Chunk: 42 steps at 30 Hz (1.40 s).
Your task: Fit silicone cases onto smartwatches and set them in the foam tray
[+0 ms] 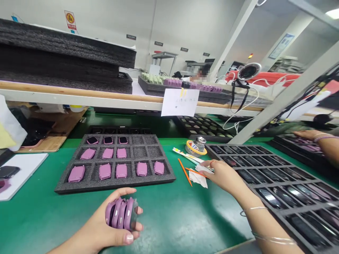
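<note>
My left hand [111, 225] is closed around a short stack of purple smartwatch cases [122, 213], with a clear piece at the stack's right end. It hovers over the green mat, in front of a grey foam tray [116, 186]. That tray holds several purple watch cases [121, 170] in its pockets, and the back ones show dark screens. Over on the right, my right hand [221, 173] has its fingers closed on a white wipe [202, 168]. Beside its fingertips lie an orange pry stick [184, 172], a crumpled white tissue [198, 179] and a toothbrush [182, 152].
A metal dispenser [200, 141] stands with a roll of yellow tape [195, 149] behind the tools. Right of my forearm, a large foam tray [278, 208] holds dark glass parts. Another person's hand [308, 134] works at the far right. A shelf edge [148, 101] crosses above.
</note>
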Motion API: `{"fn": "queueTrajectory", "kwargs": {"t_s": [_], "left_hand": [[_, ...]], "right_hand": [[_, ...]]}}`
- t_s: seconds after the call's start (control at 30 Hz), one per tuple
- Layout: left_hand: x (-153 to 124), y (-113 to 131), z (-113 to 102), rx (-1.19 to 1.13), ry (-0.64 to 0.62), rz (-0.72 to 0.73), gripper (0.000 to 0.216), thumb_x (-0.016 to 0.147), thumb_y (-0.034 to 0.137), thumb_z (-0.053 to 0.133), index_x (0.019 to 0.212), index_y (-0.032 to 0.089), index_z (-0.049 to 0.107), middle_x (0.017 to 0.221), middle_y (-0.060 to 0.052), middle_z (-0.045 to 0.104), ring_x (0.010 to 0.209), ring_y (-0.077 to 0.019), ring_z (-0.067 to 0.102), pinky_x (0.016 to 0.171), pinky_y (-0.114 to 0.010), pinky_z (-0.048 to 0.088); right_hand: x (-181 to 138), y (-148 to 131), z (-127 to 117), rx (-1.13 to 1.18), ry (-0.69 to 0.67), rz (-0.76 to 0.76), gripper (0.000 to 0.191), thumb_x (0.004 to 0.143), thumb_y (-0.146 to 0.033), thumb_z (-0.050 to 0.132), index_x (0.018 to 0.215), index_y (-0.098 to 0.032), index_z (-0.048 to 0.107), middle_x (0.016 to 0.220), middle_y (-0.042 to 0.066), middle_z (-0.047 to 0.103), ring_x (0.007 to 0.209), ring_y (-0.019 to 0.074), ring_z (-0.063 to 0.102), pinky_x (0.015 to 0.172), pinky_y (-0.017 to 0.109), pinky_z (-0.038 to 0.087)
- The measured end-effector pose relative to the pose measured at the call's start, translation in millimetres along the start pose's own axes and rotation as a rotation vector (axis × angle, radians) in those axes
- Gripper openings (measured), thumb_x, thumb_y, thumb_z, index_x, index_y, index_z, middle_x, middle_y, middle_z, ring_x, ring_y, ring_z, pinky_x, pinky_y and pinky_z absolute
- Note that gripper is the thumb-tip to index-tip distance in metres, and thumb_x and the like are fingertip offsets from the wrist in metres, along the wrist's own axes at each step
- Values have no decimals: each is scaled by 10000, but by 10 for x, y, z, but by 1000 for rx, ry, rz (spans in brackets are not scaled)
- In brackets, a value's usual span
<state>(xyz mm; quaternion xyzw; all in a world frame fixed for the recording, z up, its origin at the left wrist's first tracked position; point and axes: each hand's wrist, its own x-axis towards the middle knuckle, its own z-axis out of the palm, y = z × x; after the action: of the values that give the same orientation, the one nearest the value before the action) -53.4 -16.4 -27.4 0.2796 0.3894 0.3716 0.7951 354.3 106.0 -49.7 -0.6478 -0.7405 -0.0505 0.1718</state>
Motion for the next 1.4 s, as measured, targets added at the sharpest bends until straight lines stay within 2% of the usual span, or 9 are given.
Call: {"fn": "queueTrajectory", "kwargs": {"t_s": [0.17,0.33,0.5,0.63,0.77,0.87,1.03,1.17,1.4], "left_hand": [[26,7,-35,88,37,46,725,491,285,984,1090,247,578,1059,-52,707,811,-215,727,774,-341,550],[16,66,-41,9,15,-38,722,467,269,988,1065,252,583,1030,-31,710,800,-196,718,745,-312,546],[35,91,-82,75,-6,33,653,506,308,964,1040,233,596,1246,-104,662,752,-176,694,586,-243,487],[92,39,-113,209,106,123,633,555,249,935,1071,234,569,1151,-91,690,735,-165,672,696,-312,519],[144,-36,-131,295,173,199,741,536,177,918,1148,250,506,1103,-69,694,768,-188,689,797,-363,518],[162,-42,-135,394,209,244,641,544,196,904,1064,225,529,1081,-59,687,751,-178,661,781,-349,503],[174,-5,-128,602,279,342,570,517,217,902,985,206,575,948,-10,668,833,-193,610,797,-313,472],[193,-12,-135,660,250,362,531,561,235,872,1019,209,605,976,-9,677,894,-199,612,813,-298,474],[200,7,-92,727,236,245,489,552,217,860,982,201,627,937,-6,715,891,-213,640,829,-309,490]], "right_hand": [[153,125,65,-14,36,61,168,898,-326,641,902,-163,684,900,55,738,823,200,700,772,349,547],[656,198,-88,-94,135,160,244,965,-359,612,1086,-148,638,1066,60,675,953,201,661,842,401,550],[1003,175,-240,-139,69,225,216,958,-344,634,1041,-147,661,1034,48,691,904,184,678,813,385,571],[1043,-4,-387,-108,39,204,189,958,-334,632,943,-151,677,929,29,702,812,154,680,757,336,569],[844,-537,-429,35,109,60,323,950,-338,571,856,-79,739,810,155,724,806,266,712,691,360,512],[440,-1177,-341,232,52,-130,204,861,-374,693,901,-183,752,799,74,757,680,207,705,604,290,525],[-263,-2093,-220,806,-62,-645,97,879,-139,648,933,-215,676,851,26,705,756,145,677,690,241,562],[-399,-2302,-121,883,-129,-722,141,898,-105,623,1000,-198,649,892,45,673,769,149,656,679,247,562],[-421,-2213,41,884,-121,-703,156,932,-84,550,991,-210,622,853,37,656,741,150,648,664,255,559]]}}
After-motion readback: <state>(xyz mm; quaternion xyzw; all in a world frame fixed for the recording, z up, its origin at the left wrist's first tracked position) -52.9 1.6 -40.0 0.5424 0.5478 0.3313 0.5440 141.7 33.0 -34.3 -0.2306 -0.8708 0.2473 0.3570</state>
